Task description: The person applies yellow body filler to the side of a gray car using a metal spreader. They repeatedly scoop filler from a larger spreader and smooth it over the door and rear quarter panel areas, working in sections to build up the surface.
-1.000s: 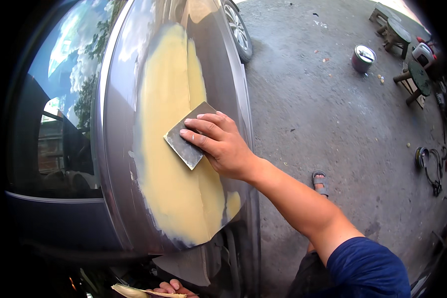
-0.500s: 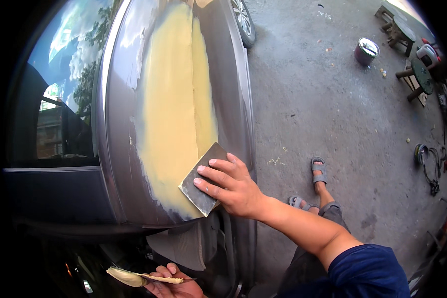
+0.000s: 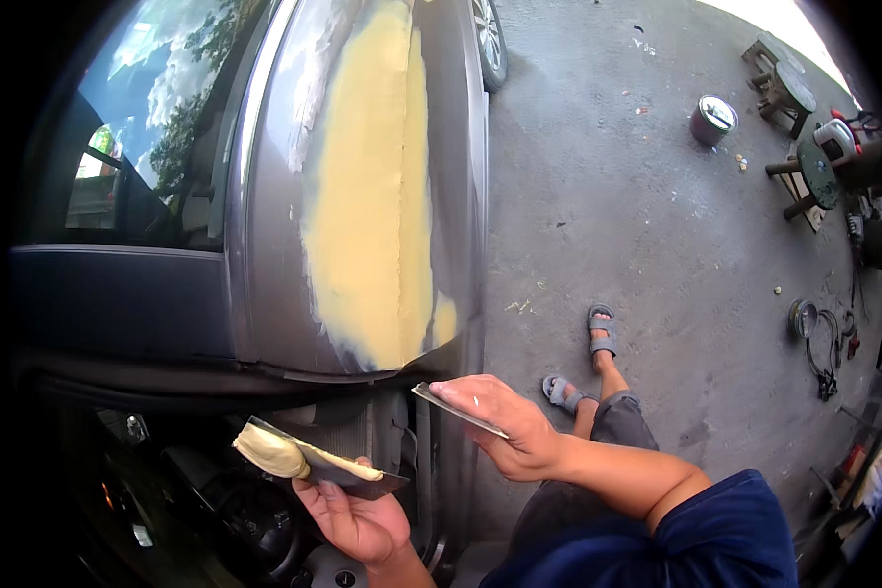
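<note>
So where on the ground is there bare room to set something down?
Mostly bare floor lies between the car and the round can, apart from small scraps, and between the sandalled feet and the dark cord. The far right is crowded with stools and a jug.

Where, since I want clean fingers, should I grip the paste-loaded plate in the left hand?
Probably best to grip the plate by its bare right end, coming from the right: that end juts flat past the left hand, while yellow paste lumps at the opposite end and runs along the far edge.
</note>
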Tool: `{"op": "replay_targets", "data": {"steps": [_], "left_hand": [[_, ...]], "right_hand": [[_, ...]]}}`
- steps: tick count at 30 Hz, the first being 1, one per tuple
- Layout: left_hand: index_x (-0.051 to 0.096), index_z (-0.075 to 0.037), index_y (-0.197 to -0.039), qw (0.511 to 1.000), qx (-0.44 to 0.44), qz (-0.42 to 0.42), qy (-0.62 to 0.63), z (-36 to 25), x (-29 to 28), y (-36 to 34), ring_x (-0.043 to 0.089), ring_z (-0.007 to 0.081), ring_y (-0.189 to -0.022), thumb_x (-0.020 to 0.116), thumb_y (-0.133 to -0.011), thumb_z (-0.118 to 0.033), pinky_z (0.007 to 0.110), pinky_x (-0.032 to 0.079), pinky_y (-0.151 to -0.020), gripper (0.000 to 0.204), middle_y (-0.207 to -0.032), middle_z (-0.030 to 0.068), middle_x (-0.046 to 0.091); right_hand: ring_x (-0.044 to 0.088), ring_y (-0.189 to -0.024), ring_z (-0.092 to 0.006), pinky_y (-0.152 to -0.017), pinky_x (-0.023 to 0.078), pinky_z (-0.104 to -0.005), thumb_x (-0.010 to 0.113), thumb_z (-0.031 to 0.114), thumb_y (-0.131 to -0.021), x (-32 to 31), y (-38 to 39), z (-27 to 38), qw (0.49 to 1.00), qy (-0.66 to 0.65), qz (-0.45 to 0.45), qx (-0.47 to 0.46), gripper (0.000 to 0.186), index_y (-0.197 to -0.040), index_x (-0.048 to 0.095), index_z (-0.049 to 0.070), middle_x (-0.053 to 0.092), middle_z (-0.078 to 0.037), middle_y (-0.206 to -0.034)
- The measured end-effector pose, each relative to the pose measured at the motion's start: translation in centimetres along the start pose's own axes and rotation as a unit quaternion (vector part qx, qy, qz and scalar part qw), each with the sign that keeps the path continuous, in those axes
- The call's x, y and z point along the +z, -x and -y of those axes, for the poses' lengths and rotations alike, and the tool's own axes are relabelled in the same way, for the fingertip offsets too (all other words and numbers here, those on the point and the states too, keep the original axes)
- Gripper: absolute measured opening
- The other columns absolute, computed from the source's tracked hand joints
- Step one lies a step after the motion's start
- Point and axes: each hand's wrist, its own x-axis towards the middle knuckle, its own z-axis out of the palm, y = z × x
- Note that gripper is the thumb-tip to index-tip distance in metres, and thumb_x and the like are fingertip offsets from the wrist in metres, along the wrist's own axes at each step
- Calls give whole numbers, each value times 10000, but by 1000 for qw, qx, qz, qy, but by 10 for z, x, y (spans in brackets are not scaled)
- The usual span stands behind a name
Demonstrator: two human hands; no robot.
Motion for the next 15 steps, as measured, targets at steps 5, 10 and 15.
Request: {"op": "replay_targets", "data": {"steps": [5, 10, 15], "left_hand": [[439, -54, -1295, 997, -60, 29, 34, -38, 67, 41, 541, 211, -1142, 485, -971, -72, 383, 423, -1009, 328, -1233, 97, 561], [460, -59, -1261, 996, -3, 48, 74, -103, 111, 65, 533, 211, -1155, 477, -970, -42, 405, 418, -1021, 292, -1259, 93, 552], [464, -56, -1258, 983, 94, 96, 126, -132, 118, 74, 526, 204, -1169, 470, -963, -19, 407, 387, -1059, 297, -1264, 81, 552]], "right_hand": [[550, -1172, -361, -972, 447, -436, 504, -6, -935, -16, -32, 119, 984, -136, 43, -103, 469, -1396, 413, -6, 530, -210, -1318], [570, -1125, -367, -948, 471, -416, 541, -165, -788, -30, -32, 175, 983, 59, 138, -108, 558, -1325, 508, -15, 553, -203, -1256], [664, -952, -242, -841, 503, -309, 598, 41, -915, -68, -22, 219, 977, 160, -4, 139, 361, -1265, 516, 11, 656, -161, -1090]]}}
